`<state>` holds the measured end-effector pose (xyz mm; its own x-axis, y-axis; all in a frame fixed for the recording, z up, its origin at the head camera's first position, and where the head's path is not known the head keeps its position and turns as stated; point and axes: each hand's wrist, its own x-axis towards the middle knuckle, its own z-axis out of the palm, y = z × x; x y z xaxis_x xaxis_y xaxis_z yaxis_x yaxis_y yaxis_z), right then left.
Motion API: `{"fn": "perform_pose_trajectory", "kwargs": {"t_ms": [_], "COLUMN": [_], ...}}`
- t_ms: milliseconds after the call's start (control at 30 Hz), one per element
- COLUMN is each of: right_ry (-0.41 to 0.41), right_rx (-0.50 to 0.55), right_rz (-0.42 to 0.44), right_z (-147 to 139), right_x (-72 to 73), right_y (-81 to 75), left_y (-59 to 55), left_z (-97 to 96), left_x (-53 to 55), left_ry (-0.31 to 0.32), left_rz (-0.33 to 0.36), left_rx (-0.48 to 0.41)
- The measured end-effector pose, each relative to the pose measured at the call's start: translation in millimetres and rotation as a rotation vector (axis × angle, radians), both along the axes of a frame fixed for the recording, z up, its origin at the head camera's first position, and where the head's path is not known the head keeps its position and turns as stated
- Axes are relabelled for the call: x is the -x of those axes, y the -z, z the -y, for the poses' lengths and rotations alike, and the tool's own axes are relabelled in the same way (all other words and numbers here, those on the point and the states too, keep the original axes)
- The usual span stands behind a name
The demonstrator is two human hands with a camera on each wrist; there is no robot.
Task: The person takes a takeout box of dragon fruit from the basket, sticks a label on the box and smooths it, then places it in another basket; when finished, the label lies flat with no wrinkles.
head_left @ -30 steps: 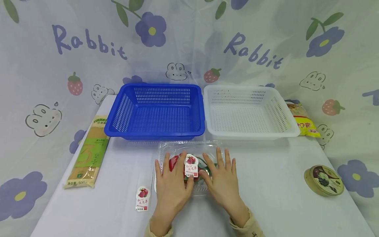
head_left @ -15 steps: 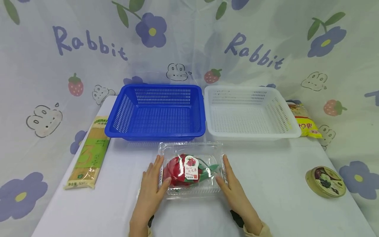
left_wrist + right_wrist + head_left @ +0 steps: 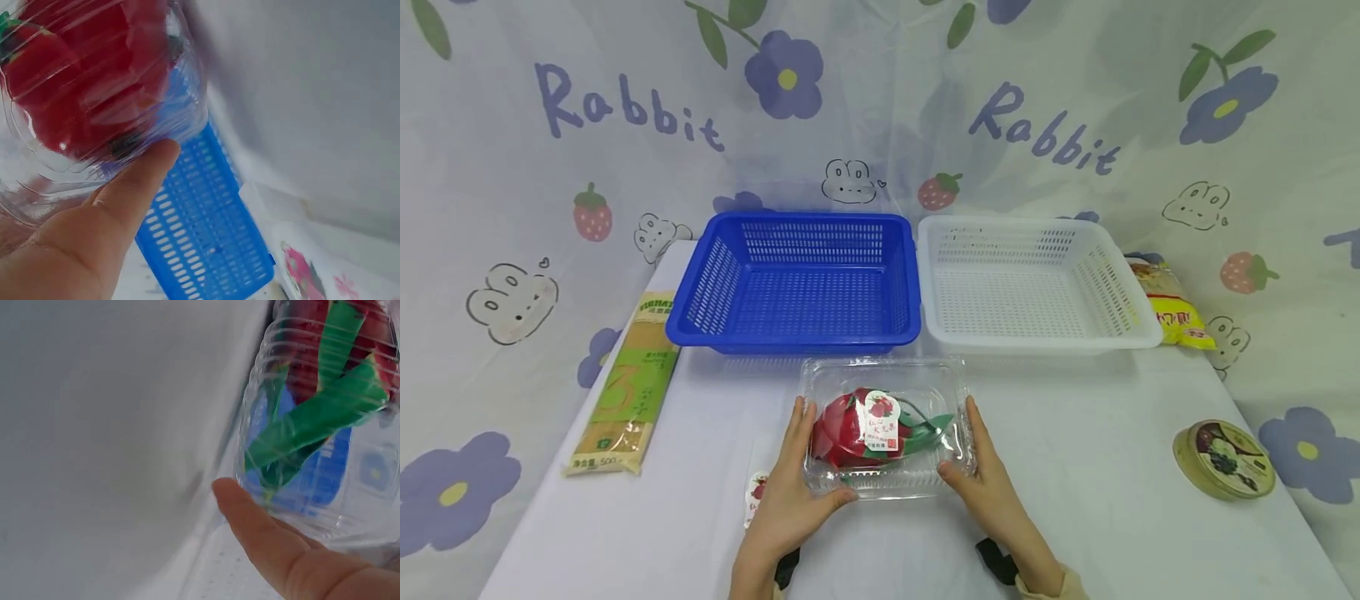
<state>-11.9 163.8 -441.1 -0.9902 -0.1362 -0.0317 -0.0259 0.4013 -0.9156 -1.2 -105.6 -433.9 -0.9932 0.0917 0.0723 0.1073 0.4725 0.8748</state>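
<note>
A clear plastic clamshell box lies in front of the two baskets. Inside is a red dragon fruit with green leaves, also seen through the plastic in both wrist views. A white sticker with a dragon fruit picture is on the lid. My left hand lies along the box's left side, fingers straight, thumb out by the front edge. Along the right side my right hand rests with straight fingers, its thumb at the front right corner. Another such sticker is partly hidden by my left hand.
Behind the box stand a blue basket and, right beside it, a white basket. A pack of noodles lies at left. A yellow bag sits behind the white basket's right side, and a round tin is at right.
My hands have moved from on top of the lid out to the box's two sides. The left thumb has since shifted off the lid toward the front edge.
</note>
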Motion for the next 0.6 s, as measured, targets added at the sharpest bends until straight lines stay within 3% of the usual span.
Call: {"fn": "perform_pose_trajectory", "kwargs": {"t_ms": [133, 267, 333, 467, 533, 600], "right_ry": [-0.014, -0.051, -0.105, -0.254, -0.278, -0.252], "right_rx": [0.009, 0.020, 0.030, 0.053, 0.059, 0.066], "right_rz": [-0.055, -0.140, -0.206, -0.367, -0.436, -0.483], "right_z": [4.6, 9.7, 12.1, 16.0, 19.1, 23.2], "right_x": [-6.2, -14.5, -15.2, -6.2, 2.5, 13.6], "right_y": [-6.0, -19.8, -29.4, -48.9, -57.7, -64.7], "left_y": [-6.0, -20.9, -32.4, -58.0, -68.5, -75.7], "left_z": [3.3, 12.8, 19.8, 34.1, 38.3, 40.8], "left_x": [-7.9, -12.3, -9.9, 0.6, 6.7, 13.5], "left_ry": [-0.024, -0.043, -0.040, -0.036, -0.042, -0.029], "left_rz": [-0.101, -0.285, -0.353, -0.388, -0.413, -0.457], "left_rx": [0.036, 0.089, 0.056, -0.063, -0.090, -0.107]}}
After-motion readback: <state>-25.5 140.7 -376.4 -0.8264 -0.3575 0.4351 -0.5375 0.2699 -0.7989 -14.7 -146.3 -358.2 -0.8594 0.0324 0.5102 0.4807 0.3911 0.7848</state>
